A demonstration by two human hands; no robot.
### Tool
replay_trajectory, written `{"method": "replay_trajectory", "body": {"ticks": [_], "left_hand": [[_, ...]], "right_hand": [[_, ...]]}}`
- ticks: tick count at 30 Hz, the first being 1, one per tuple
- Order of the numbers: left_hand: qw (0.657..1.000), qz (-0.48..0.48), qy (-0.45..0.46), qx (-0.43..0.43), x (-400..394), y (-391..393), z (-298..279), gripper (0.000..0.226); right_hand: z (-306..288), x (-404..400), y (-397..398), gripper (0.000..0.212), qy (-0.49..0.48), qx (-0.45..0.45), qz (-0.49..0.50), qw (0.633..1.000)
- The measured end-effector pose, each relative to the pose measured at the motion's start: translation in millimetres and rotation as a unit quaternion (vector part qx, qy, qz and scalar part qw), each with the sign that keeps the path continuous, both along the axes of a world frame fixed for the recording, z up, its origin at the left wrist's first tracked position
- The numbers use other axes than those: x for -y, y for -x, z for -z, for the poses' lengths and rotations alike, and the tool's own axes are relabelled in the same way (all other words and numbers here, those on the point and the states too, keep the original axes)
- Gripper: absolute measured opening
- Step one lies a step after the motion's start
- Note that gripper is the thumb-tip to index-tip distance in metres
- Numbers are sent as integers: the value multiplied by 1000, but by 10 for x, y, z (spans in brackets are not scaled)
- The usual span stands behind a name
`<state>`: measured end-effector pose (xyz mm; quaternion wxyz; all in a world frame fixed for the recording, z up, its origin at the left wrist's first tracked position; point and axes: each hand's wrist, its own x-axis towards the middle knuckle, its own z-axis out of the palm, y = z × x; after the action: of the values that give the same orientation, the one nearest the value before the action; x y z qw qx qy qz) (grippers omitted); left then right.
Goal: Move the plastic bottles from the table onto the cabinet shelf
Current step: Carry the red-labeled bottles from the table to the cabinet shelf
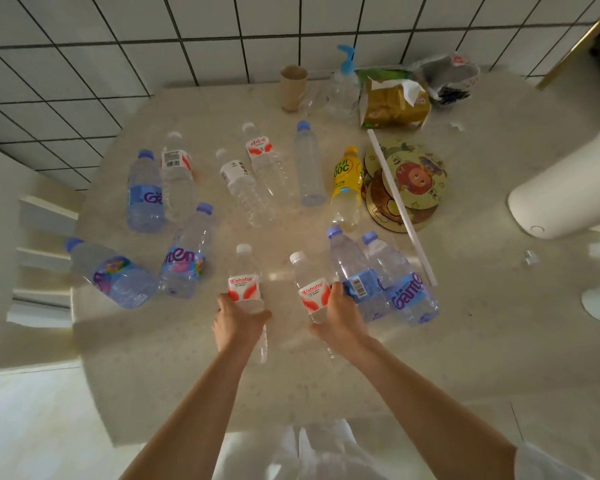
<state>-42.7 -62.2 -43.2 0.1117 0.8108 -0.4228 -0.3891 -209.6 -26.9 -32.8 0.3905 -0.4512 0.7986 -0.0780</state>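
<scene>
Left hand [238, 318] gripping Wahaha bottle [245, 282], right hand [336, 315] gripping second Wahaha bottle [310, 289], both lower centre, long axes near-vertical in frame, caps toward top edge

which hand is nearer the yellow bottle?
Right. The right hand grips a red-label bottle below the yellow bottle and slightly to its left. The left hand, gripping another red-label bottle, sits farther left.

Clear bottles — red-and-white labels [244, 287], blue-capped ones with blue labels [141, 195] — one yellow bottle [347, 178].
</scene>
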Motion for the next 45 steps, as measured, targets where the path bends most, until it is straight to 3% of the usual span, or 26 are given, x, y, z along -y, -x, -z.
{"method": "replay_trajectory", "body": {"ticks": [7, 12, 21, 24, 30, 33, 45], "left_hand": [[998, 57, 13, -36, -395, -40, -134, 67], [992, 116, 31, -49, -741, -106, -242, 65], [954, 265, 106, -89, -1249, 132, -437, 64], [930, 332, 118, -99, -1446, 330, -494, 65], [868, 461, 124, -136, -2115, 811, -646, 64], [834, 520, 101, -151, -2599, 1028, -712, 63], [661, 716, 9, -225, -5382, 1291, -772, 67]], "right_hand": [[-4, -442, -216, 48, 33, 51, 89, 994], [-107, -871, -353, 61, 47, 60, 160, 984], [-398, -1739, -248, 59, 75, 83, 342, 933], [-411, -2131, -185, 69, 94, 105, 422, 896], [-657, -3177, -86, 43, 156, 93, 546, 818], [-768, -3769, -83, 55, 170, 82, 592, 784], [-940, -6513, -677, 55, 197, 24, 789, 582]]}}
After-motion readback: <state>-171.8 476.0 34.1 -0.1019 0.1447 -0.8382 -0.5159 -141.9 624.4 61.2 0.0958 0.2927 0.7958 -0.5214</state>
